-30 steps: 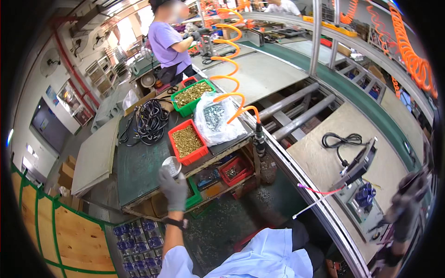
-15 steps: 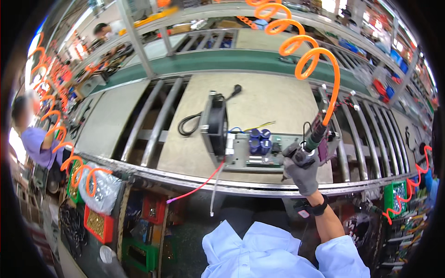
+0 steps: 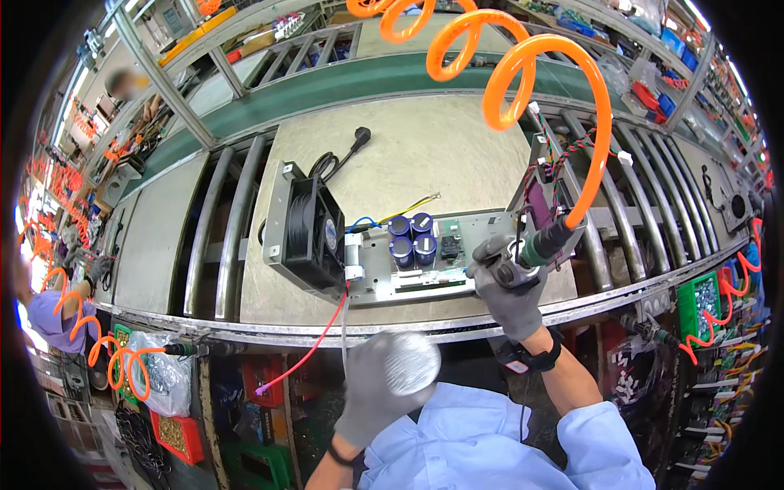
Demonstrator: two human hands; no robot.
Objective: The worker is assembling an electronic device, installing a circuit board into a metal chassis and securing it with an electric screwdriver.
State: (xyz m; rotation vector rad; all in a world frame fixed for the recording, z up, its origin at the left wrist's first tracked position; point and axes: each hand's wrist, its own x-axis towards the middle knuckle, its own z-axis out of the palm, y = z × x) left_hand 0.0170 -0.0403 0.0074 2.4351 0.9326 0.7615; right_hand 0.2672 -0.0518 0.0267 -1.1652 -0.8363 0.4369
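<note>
My right hand (image 3: 510, 298), in a grey glove, is wrapped round an air screwdriver (image 3: 545, 243) fed by an orange coiled hose (image 3: 604, 122). It is over the right part of a metal chassis (image 3: 380, 287); the tool's tip is hidden. The chassis carries a black fan (image 3: 314, 233) at its left end, blue capacitors (image 3: 412, 238) and a circuit board (image 3: 451, 245). In front of the bench edge, my gloved left hand (image 3: 371, 392) is closed on a silvery round thing (image 3: 412, 363), blurred by motion. A red wire (image 3: 314, 347) hangs from the chassis over the edge.
The chassis lies on a pale board (image 3: 457, 155) between metal rollers (image 3: 237, 220). A black plug (image 3: 361, 137) lies behind the fan. Below the bench are a red bin (image 3: 178, 437) and a green bin (image 3: 701, 304). Another person (image 3: 55, 318) works at the far left.
My left hand has come to the front middle with the silvery round thing. My right hand and the screwdriver have shifted slightly left. The whole view has also shifted.
</note>
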